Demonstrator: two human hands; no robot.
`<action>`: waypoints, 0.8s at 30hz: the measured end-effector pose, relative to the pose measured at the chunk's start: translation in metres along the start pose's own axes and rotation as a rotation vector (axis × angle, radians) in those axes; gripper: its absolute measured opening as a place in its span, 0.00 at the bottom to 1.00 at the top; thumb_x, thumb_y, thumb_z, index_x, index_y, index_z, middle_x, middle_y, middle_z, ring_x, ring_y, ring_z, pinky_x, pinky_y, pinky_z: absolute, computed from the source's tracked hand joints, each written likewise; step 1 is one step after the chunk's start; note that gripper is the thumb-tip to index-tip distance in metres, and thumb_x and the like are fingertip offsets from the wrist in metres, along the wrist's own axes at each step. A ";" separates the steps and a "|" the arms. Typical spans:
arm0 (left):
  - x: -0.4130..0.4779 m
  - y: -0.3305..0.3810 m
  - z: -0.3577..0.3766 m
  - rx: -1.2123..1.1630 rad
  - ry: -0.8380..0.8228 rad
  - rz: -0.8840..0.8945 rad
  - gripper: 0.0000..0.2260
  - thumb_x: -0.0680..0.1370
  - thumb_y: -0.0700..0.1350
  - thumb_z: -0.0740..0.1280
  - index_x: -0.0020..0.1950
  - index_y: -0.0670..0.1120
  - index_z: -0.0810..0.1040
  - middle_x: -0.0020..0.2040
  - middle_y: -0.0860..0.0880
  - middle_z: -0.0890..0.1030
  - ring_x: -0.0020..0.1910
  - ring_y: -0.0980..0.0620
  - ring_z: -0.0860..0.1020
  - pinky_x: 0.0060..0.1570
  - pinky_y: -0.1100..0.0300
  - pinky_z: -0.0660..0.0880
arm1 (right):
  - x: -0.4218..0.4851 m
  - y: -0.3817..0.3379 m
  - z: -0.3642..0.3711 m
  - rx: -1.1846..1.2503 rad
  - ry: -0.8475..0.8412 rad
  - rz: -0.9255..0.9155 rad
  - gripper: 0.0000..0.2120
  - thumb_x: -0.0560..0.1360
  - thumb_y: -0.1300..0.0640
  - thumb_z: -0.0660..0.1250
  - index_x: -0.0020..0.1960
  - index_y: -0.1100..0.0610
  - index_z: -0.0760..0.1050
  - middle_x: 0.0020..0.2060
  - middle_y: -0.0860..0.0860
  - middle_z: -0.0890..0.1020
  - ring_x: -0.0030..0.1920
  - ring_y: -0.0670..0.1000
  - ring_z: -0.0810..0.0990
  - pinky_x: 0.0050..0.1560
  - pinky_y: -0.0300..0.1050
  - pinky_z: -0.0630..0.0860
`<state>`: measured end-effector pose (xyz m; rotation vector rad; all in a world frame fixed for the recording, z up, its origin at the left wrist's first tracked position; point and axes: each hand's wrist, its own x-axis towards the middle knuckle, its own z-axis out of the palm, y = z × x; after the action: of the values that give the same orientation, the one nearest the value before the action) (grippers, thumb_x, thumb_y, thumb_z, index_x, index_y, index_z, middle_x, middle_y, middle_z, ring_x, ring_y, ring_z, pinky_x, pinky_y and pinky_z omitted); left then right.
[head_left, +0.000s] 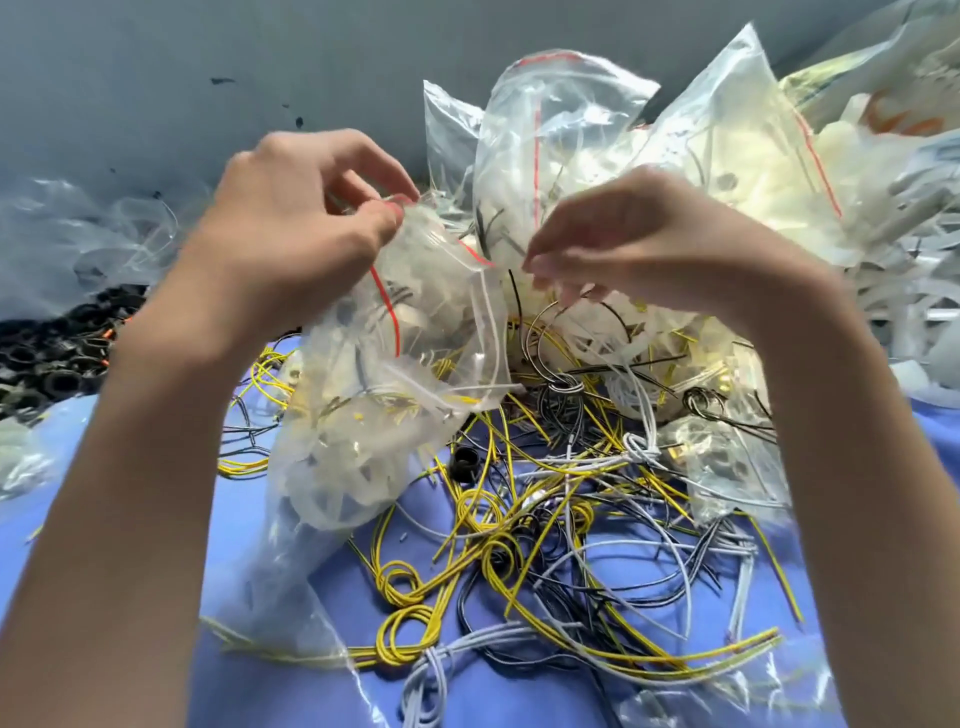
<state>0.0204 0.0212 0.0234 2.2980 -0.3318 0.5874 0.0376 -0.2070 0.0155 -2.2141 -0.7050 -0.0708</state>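
A clear zip bag (363, 415) with a red seal line hangs in the middle of the head view, filled with white plastic parts and wires. My left hand (306, 218) pinches the bag's upper rim between thumb and fingers and holds it up. My right hand (639, 244) hovers just right of the bag's mouth, fingers bent downward with the tips close together. Whether those fingertips hold a small piece, I cannot tell. Below both hands lies a tangle of yellow, white and black wires (519, 545).
A blue cloth (519, 696) covers the work surface. Several more clear bags (561, 156) of white parts stand behind the hands and at right. Black rings (57, 358) are heaped at the left. An empty flat bag (291, 597) lies under the held one.
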 end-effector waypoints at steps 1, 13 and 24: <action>0.001 -0.001 0.000 0.033 0.035 -0.009 0.04 0.75 0.47 0.67 0.47 0.54 0.81 0.39 0.53 0.79 0.33 0.60 0.73 0.35 0.67 0.67 | 0.000 0.004 -0.004 -0.118 -0.023 0.028 0.03 0.74 0.55 0.70 0.46 0.52 0.82 0.33 0.42 0.84 0.32 0.37 0.80 0.30 0.27 0.71; -0.006 0.011 0.019 0.422 0.063 0.052 0.13 0.73 0.40 0.65 0.55 0.53 0.78 0.52 0.46 0.75 0.55 0.43 0.73 0.56 0.48 0.72 | 0.002 0.017 0.022 -0.739 -0.389 0.220 0.17 0.71 0.45 0.72 0.29 0.49 0.70 0.28 0.43 0.73 0.30 0.44 0.72 0.31 0.41 0.66; -0.019 0.033 0.038 0.365 -0.098 0.464 0.23 0.66 0.48 0.63 0.62 0.52 0.76 0.68 0.51 0.68 0.68 0.54 0.58 0.56 0.55 0.54 | -0.010 0.002 -0.013 0.030 -0.085 0.055 0.05 0.79 0.58 0.64 0.44 0.55 0.74 0.29 0.49 0.81 0.28 0.48 0.79 0.30 0.39 0.73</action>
<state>0.0025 -0.0279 0.0092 2.6183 -0.8843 0.8183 0.0321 -0.2220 0.0208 -2.2166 -0.6868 0.0616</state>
